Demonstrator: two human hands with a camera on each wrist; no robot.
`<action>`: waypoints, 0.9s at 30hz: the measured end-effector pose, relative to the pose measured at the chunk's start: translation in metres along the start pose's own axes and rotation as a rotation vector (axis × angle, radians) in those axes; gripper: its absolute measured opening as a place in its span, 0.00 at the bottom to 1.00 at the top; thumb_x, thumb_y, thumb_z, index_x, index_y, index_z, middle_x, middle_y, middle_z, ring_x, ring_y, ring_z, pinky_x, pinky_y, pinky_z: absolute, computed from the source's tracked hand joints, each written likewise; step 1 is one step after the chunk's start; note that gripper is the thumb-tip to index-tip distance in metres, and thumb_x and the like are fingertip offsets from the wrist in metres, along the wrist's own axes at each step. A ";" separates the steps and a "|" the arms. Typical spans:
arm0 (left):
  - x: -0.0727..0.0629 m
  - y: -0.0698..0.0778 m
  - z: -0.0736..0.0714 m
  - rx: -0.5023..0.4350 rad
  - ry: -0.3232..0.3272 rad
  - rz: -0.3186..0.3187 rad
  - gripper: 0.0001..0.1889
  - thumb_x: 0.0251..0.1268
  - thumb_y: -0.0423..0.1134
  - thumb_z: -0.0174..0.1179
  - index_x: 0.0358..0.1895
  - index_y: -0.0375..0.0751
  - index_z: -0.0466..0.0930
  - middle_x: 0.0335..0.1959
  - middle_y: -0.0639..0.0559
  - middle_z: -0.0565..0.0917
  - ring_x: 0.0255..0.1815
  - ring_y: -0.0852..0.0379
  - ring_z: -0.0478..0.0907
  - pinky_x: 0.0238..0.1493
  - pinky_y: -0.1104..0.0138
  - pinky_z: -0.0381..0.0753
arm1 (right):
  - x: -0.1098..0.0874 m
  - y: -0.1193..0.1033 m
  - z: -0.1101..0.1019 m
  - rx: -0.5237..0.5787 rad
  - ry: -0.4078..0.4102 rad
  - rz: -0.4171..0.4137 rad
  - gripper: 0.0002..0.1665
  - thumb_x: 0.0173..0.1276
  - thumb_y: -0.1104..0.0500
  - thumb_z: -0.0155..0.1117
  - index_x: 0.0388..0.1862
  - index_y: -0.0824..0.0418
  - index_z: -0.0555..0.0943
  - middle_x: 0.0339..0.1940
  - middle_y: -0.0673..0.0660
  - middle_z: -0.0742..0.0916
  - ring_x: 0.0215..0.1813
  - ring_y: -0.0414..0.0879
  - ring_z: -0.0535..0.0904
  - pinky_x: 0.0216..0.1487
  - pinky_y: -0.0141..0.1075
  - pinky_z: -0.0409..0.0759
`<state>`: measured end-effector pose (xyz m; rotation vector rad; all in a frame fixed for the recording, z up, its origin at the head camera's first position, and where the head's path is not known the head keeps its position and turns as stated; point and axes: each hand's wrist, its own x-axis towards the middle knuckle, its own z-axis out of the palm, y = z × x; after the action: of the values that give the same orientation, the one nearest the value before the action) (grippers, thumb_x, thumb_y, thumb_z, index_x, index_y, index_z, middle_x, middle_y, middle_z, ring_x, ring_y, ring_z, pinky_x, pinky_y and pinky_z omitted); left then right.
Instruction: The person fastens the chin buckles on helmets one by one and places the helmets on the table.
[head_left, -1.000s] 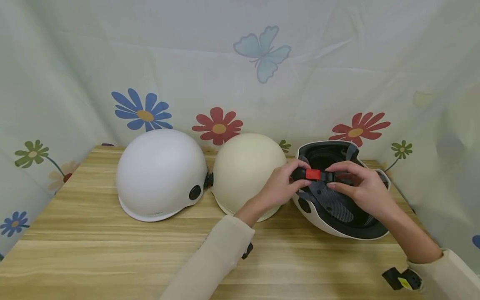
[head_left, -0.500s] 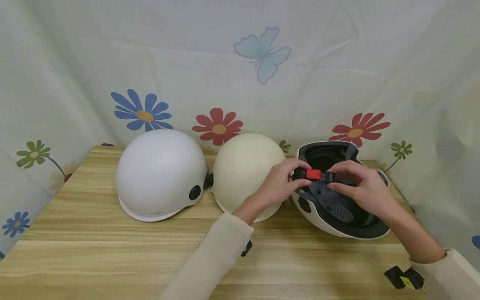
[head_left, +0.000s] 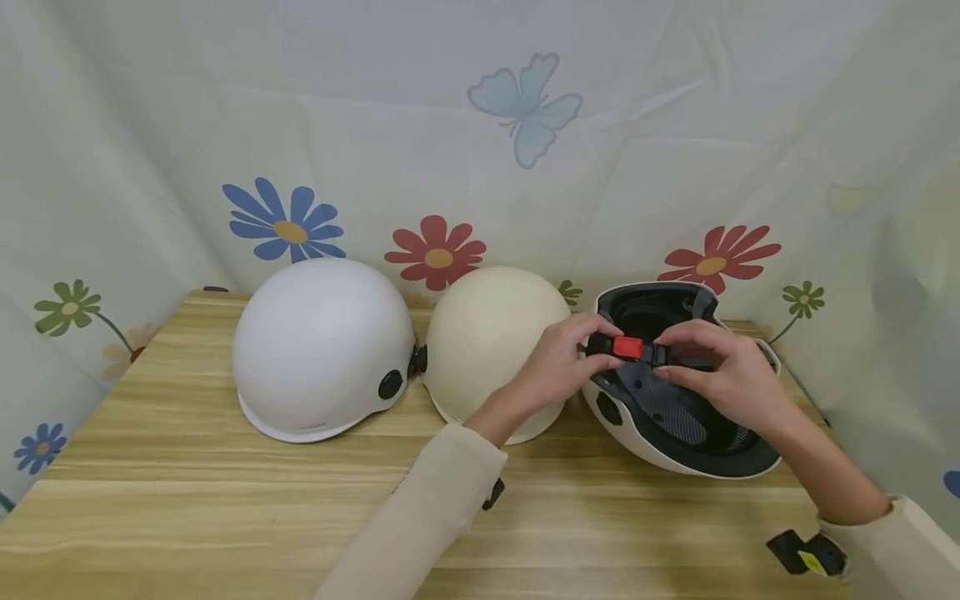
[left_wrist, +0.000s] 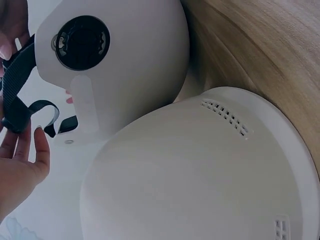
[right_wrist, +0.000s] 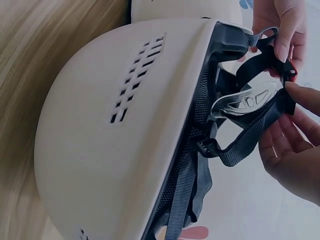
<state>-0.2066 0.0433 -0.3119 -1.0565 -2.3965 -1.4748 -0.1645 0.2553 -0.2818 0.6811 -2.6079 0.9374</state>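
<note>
A cream helmet [head_left: 660, 446] lies upside down at the table's right, its black lining facing up. Over its opening runs the chin strap buckle [head_left: 628, 347], red and black, its two halves joined as far as I can see. My left hand [head_left: 558, 362] pinches the buckle's left end between thumb and fingers. My right hand [head_left: 727, 375] pinches the black right end the same way. In the right wrist view the black strap [right_wrist: 250, 137] loops from the helmet's rim up to the fingers. The strap's lower ends are partly hidden in the helmet.
A white helmet [head_left: 318, 346] stands dome up at the left on the wooden table [head_left: 225, 508]. Close beside it is a second cream helmet [head_left: 491, 333], dome up, partly behind my left hand. A flower-printed curtain [head_left: 360, 125] hangs behind and at both sides.
Both hands keep their grip on the buckle and stay in nearly the same place. The buckle has shifted very slightly to the right. The helmets have not moved.
</note>
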 end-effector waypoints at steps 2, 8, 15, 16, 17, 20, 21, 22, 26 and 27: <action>0.000 0.000 0.000 -0.020 0.007 -0.004 0.14 0.56 0.35 0.64 0.47 0.38 0.78 0.44 0.49 0.78 0.37 0.59 0.69 0.37 0.72 0.73 | 0.000 0.000 0.000 -0.004 0.006 -0.006 0.19 0.50 0.70 0.70 0.43 0.63 0.81 0.38 0.54 0.81 0.38 0.31 0.75 0.40 0.19 0.73; -0.001 -0.001 0.002 -0.100 0.047 -0.024 0.15 0.56 0.35 0.64 0.48 0.39 0.77 0.44 0.50 0.78 0.37 0.57 0.72 0.38 0.72 0.74 | -0.001 0.001 -0.003 -0.008 0.019 0.027 0.17 0.52 0.66 0.70 0.43 0.62 0.80 0.37 0.50 0.81 0.37 0.32 0.76 0.39 0.19 0.73; -0.001 -0.003 0.005 -0.171 0.076 -0.011 0.13 0.54 0.33 0.65 0.44 0.37 0.78 0.43 0.49 0.79 0.40 0.57 0.74 0.41 0.75 0.74 | -0.003 -0.001 -0.005 0.000 0.010 0.057 0.16 0.54 0.64 0.70 0.43 0.62 0.80 0.37 0.50 0.80 0.36 0.31 0.76 0.38 0.19 0.73; -0.002 -0.003 0.005 -0.180 0.078 -0.006 0.13 0.54 0.33 0.65 0.43 0.37 0.78 0.43 0.48 0.79 0.40 0.58 0.74 0.42 0.74 0.74 | -0.003 -0.001 -0.005 0.000 0.010 0.059 0.16 0.54 0.64 0.69 0.43 0.62 0.80 0.37 0.51 0.80 0.36 0.31 0.76 0.38 0.19 0.73; -0.002 -0.003 0.005 -0.187 0.079 -0.001 0.13 0.54 0.33 0.65 0.43 0.36 0.78 0.42 0.48 0.79 0.40 0.58 0.74 0.43 0.74 0.74 | -0.003 -0.002 -0.004 -0.003 0.011 0.061 0.16 0.54 0.64 0.70 0.43 0.61 0.80 0.38 0.51 0.80 0.36 0.31 0.76 0.38 0.19 0.74; -0.002 -0.004 0.005 -0.203 0.080 -0.003 0.12 0.54 0.33 0.65 0.43 0.37 0.78 0.42 0.48 0.80 0.40 0.58 0.73 0.43 0.74 0.74 | -0.003 -0.002 -0.003 -0.013 0.016 0.057 0.16 0.53 0.64 0.70 0.43 0.61 0.80 0.37 0.52 0.80 0.36 0.32 0.77 0.37 0.19 0.74; -0.002 -0.004 0.005 -0.207 0.080 -0.008 0.12 0.54 0.33 0.65 0.43 0.37 0.79 0.41 0.49 0.80 0.40 0.58 0.73 0.42 0.74 0.74 | -0.003 -0.002 -0.003 -0.008 0.018 0.053 0.16 0.53 0.65 0.70 0.43 0.61 0.80 0.37 0.52 0.80 0.36 0.32 0.77 0.37 0.20 0.74; -0.002 -0.005 0.005 -0.212 0.079 -0.013 0.12 0.55 0.33 0.64 0.43 0.37 0.79 0.41 0.49 0.80 0.39 0.57 0.73 0.42 0.74 0.74 | -0.003 -0.002 -0.002 -0.005 0.017 0.047 0.17 0.53 0.65 0.70 0.43 0.62 0.80 0.37 0.53 0.80 0.36 0.32 0.77 0.37 0.20 0.74; -0.003 -0.006 0.005 -0.230 0.074 -0.036 0.13 0.55 0.34 0.64 0.44 0.38 0.79 0.41 0.49 0.79 0.39 0.56 0.73 0.41 0.75 0.74 | -0.001 -0.002 0.000 0.013 0.011 0.037 0.17 0.51 0.69 0.70 0.43 0.63 0.80 0.38 0.55 0.80 0.36 0.33 0.77 0.38 0.19 0.74; -0.004 -0.006 0.006 -0.236 0.074 -0.041 0.13 0.55 0.35 0.64 0.44 0.38 0.79 0.41 0.49 0.79 0.39 0.57 0.74 0.41 0.75 0.74 | -0.001 -0.001 0.001 0.019 0.009 0.039 0.18 0.51 0.69 0.70 0.43 0.64 0.80 0.38 0.55 0.80 0.36 0.34 0.77 0.37 0.19 0.74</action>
<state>-0.2064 0.0446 -0.3207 -0.9825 -2.2484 -1.8131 -0.1629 0.2543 -0.2822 0.6318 -2.6162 0.9750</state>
